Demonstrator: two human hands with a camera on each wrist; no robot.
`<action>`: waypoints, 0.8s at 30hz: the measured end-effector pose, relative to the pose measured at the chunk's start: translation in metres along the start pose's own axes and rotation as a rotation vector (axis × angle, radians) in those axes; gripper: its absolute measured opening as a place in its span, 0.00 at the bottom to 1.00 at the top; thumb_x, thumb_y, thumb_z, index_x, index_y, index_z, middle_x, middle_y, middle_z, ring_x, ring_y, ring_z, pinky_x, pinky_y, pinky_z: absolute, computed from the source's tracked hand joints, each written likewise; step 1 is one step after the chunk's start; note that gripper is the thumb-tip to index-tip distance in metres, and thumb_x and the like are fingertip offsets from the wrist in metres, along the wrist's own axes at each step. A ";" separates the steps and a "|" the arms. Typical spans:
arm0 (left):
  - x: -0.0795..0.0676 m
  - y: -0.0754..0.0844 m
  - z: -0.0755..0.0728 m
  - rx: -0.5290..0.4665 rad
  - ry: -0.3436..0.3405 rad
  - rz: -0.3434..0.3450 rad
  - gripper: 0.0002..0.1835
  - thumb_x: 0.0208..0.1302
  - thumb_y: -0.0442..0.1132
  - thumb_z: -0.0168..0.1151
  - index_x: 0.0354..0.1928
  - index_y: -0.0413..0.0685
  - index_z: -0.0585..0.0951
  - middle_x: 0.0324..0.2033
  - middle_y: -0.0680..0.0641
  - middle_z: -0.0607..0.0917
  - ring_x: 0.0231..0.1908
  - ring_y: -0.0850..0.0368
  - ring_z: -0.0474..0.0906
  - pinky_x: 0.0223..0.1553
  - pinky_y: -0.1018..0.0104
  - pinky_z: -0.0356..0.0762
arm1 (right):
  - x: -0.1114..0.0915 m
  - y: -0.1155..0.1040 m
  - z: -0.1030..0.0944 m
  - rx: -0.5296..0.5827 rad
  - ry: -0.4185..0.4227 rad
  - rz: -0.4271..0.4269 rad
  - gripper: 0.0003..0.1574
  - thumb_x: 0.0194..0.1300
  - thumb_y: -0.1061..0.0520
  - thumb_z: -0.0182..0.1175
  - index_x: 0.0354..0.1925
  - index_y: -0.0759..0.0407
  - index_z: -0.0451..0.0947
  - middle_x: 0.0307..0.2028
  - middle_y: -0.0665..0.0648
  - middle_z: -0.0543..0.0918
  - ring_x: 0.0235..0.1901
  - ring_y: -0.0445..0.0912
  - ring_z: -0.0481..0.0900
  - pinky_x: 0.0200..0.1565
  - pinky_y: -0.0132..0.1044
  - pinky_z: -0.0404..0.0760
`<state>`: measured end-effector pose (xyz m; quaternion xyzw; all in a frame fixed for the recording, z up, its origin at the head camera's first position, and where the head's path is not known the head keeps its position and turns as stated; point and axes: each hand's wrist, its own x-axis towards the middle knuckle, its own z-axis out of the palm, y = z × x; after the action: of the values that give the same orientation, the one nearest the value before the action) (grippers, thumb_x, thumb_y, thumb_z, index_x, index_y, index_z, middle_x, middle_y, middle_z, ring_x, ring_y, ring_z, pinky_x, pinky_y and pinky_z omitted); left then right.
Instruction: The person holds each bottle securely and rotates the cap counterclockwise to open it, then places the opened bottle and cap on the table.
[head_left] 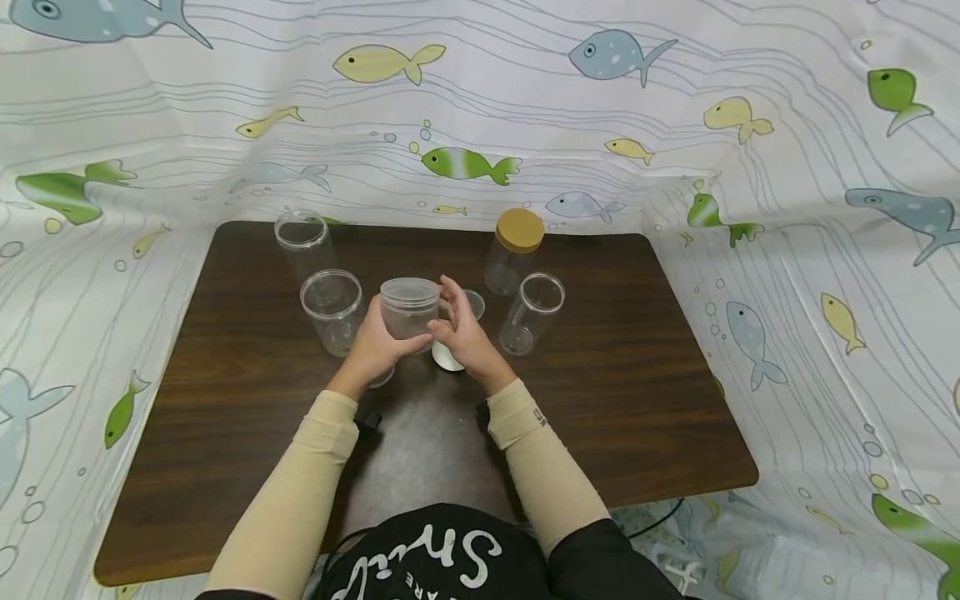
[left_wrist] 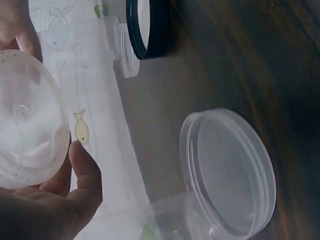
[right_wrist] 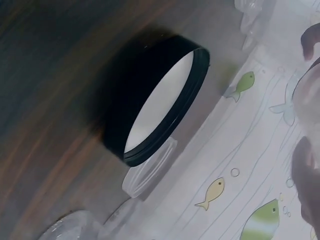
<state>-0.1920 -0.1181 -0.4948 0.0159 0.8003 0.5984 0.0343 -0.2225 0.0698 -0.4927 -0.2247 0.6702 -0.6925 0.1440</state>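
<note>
Both hands hold a clear plastic jar [head_left: 408, 318] above the middle of the table. A translucent screw lid [head_left: 409, 289] sits on its top. My left hand [head_left: 372, 343] grips the jar's left side, with the thumb across the near side. From the right, my right hand [head_left: 471, 337] has its thumb and bent fingers about the jar. The left wrist view shows the jar's round base [left_wrist: 30, 120], tilted toward that camera. Below the hands lie a black lid with a white liner [right_wrist: 160, 102] and a clear lid [left_wrist: 230, 172]. Another clear lid [right_wrist: 150, 167] lies beyond the black one.
Two open clear jars, a back one [head_left: 303, 250] and a nearer one [head_left: 333, 312], stand at left. At right are an open clear jar [head_left: 531, 315] and a jar with a mustard-yellow lid [head_left: 519, 232]. A fish-print sheet [head_left: 480, 108] surrounds the dark wooden table [head_left: 637, 375].
</note>
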 end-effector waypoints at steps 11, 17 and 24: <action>0.000 -0.003 0.004 0.115 -0.007 0.060 0.59 0.51 0.50 0.81 0.76 0.42 0.53 0.65 0.35 0.71 0.59 0.37 0.73 0.57 0.40 0.72 | 0.003 -0.001 0.010 -0.007 0.037 0.061 0.83 0.45 0.14 0.63 0.80 0.57 0.40 0.72 0.66 0.63 0.66 0.58 0.70 0.61 0.52 0.74; -0.004 0.000 0.003 0.073 -0.102 0.079 0.59 0.50 0.48 0.81 0.77 0.45 0.52 0.64 0.37 0.72 0.59 0.39 0.73 0.58 0.41 0.72 | 0.006 -0.003 0.007 0.021 0.041 0.043 0.78 0.46 0.17 0.67 0.79 0.57 0.50 0.66 0.65 0.68 0.59 0.51 0.74 0.57 0.43 0.77; -0.002 -0.005 0.005 -0.003 -0.222 0.133 0.58 0.49 0.41 0.82 0.77 0.47 0.54 0.64 0.41 0.72 0.61 0.43 0.72 0.63 0.45 0.67 | 0.007 0.004 -0.012 0.231 -0.092 0.036 0.78 0.46 0.23 0.72 0.79 0.61 0.50 0.65 0.61 0.70 0.62 0.47 0.71 0.63 0.41 0.70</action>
<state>-0.1893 -0.1145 -0.5006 0.1348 0.7878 0.5952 0.0829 -0.2349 0.0766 -0.4960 -0.2263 0.5825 -0.7513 0.2120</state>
